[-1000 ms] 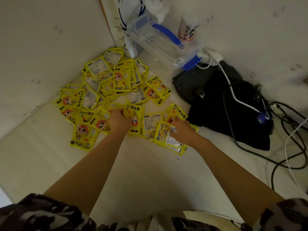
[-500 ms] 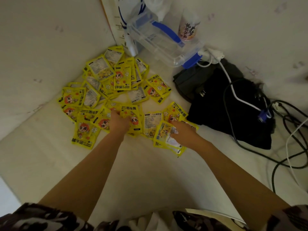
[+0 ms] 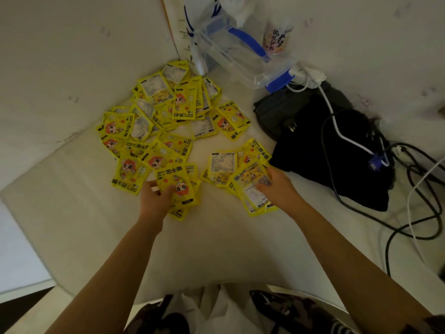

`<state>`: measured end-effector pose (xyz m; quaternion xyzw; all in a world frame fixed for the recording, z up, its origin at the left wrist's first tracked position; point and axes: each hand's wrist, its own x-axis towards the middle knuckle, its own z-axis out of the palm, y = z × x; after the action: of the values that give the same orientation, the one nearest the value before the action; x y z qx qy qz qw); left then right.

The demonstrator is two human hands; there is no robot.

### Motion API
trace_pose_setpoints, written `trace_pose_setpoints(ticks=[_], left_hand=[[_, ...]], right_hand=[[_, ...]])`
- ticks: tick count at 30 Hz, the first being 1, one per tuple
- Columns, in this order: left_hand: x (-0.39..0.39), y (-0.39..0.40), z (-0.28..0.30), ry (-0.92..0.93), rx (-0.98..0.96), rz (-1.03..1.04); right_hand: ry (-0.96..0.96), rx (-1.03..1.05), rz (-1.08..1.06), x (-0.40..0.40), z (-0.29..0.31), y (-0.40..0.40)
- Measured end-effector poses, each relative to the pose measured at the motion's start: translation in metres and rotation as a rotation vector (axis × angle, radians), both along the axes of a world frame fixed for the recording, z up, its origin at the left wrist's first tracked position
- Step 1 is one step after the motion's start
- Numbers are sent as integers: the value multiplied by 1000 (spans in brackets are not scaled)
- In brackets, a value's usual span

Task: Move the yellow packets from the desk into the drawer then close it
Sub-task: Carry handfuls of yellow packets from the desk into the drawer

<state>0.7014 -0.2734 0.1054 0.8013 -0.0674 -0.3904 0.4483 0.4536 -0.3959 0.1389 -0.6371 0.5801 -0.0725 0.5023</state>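
Left hand (image 3: pixel 156 201) found closed on a small stack of yellow packets (image 3: pixel 178 186), thumb on top and fingers beneath, stack lifted at the near edge of the scatter with its long axis running away from the body. Right hand (image 3: pixel 277 186) found gripping a second fan of packets (image 3: pixel 252 191), long axis angled toward the near right, lower corners seemingly resting on the desk (image 3: pixel 216 249). Main pile (image 3: pixel 166 116) noted farther off toward the wall corner, ahead and to the left of both hands, nearer the left hand; a loose pair (image 3: pixel 231 120) noted ahead between the two hands, roughly level with the black bag (image 3: pixel 325 153). Drawer not in view; judged to lie below the near desk edge, so both handfuls would travel back toward the body. Compared with half a second before: both hands drawn back toward the body, each taking packets along; a bare strip of desk opened between the left stack and the right fan where packets had lain edge to edge; left hand, previously flat over the pile, now clasped on a stack. Clear box (image 3: pixel 240 51) and cables (image 3: pixel 409 189) unchanged.
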Motion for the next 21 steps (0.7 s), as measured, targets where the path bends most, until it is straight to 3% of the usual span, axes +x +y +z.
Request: trace_pose_setpoints(ticks=[6, 21], left_hand=[[-22, 40, 3, 81, -41, 77], [-59, 172, 15, 134, -104, -146]], right_hand=[[-8, 26, -73, -11, 2, 34], [-194, 164, -557, -35, -6, 205]])
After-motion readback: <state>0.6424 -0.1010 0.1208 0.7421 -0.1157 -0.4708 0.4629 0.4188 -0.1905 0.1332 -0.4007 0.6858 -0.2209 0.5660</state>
